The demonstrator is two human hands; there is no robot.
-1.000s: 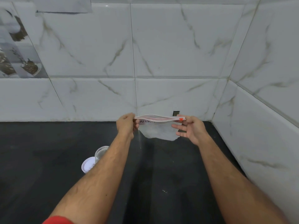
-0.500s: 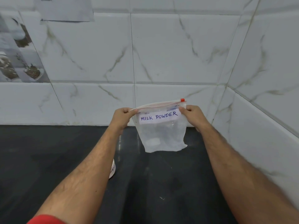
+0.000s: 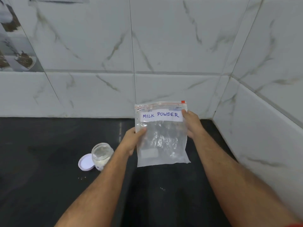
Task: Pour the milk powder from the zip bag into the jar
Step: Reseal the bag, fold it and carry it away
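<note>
Both hands are on the zip bag [image 3: 161,135] at centre frame, held upright above the dark counter [image 3: 41,185]: left hand [image 3: 132,141] clamped on its left edge, right hand [image 3: 191,123] gripping the right edge by the label. The bag looks nearly empty. The jar [image 3: 102,154] stands open at lower left, powder inside, lid [image 3: 86,162] touching it. Pouring looks done; next, put the bag down and cap the jar.

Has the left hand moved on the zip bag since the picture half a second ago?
Yes. The left hand has gone down from the top corner beside the MILK POWDER label to the zip bag side edge below it.
</note>
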